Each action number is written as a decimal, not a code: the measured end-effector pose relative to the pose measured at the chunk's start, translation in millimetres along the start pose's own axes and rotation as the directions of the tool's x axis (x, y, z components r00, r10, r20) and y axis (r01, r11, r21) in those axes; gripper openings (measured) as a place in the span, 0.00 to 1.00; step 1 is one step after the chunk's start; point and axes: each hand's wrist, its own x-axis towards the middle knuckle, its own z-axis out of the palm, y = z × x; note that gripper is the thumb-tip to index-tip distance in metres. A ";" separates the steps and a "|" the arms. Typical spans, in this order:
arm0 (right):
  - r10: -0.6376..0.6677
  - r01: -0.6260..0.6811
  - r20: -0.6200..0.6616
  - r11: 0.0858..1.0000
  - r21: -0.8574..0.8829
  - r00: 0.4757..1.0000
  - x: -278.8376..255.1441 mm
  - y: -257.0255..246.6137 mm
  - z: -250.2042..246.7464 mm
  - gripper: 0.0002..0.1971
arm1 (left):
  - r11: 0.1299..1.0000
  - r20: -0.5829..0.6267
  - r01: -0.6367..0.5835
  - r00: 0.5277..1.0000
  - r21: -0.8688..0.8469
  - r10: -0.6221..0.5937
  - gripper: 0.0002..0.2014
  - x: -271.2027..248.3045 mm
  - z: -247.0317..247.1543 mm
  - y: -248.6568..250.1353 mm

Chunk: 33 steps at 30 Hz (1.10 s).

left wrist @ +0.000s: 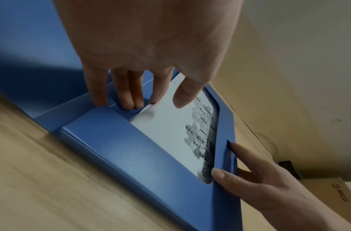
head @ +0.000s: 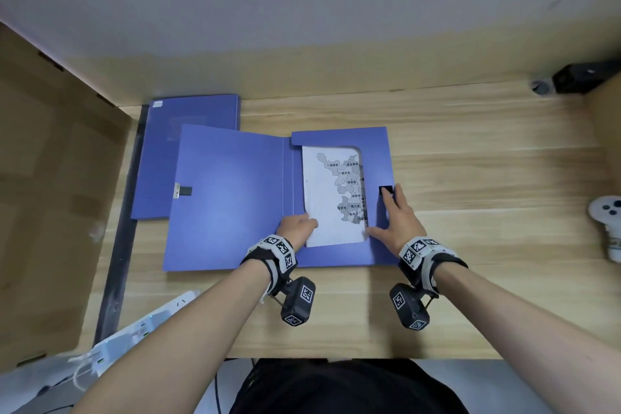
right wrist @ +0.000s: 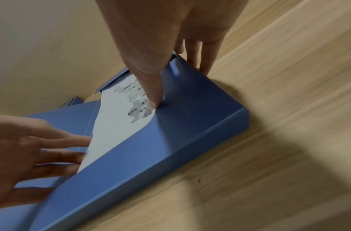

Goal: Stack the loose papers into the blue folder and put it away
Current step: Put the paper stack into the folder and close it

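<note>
A blue box folder [head: 381, 151] lies open on the wooden desk, its lid [head: 228, 198] flat to the left. A white paper [head: 327, 205] printed with a grey map lies inside the box part, partly under the blue frame. My left hand [head: 297, 227] is at the paper's lower left edge. Its straight fingers [left wrist: 129, 100] touch the folder's inner wall and the slightly lifted paper edge, with the thumb over the sheet. My right hand [head: 393, 212] lies flat on the right frame beside the black clasp [head: 386, 190], thumb [right wrist: 155, 103] pressing on the frame's inner rim.
A second blue folder [head: 188, 118] lies behind the lid at the left. A cardboard panel [head: 50, 195] and a dark metal strip [head: 117, 262] border the left. A white power strip [head: 148, 323], a white controller [head: 608, 222] and a black device [head: 578, 77] lie around.
</note>
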 end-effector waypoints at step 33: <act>0.114 -0.092 0.226 0.990 -0.104 0.967 -11.2 -49.6 -38.1 0.30 | 0.975 -0.262 -0.104 0.953 0.196 0.154 0.13 -66.1 -184.9 32.6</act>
